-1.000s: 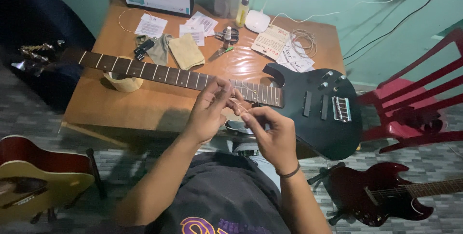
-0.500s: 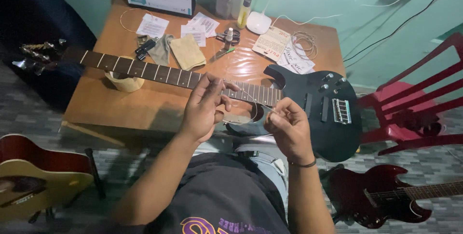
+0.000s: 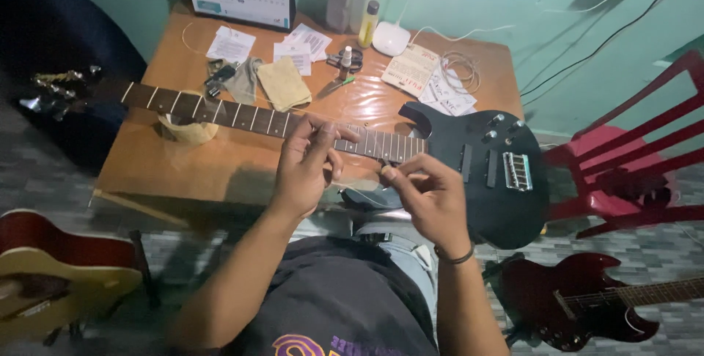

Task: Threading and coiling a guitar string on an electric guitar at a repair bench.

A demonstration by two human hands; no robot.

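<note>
Item: black guitar, laid flat across the wooden table, neck to the left on a tape roll, body overhanging the near right corner.

Left hand: raised over the upper frets, thumb and fingers pinched together; whether they held a string could not be told.

Right hand: just beside the neck joint, fingertips closed in a pinch; contents too fine to see.

Handling note, as judgement: any fine string between the two hands needed even tension, both pinches firm, and a path clear of the bridge and knobs.

Nearby: yellow cloth, paper packets, small bottle, red chair, red guitar on the floor.
</note>
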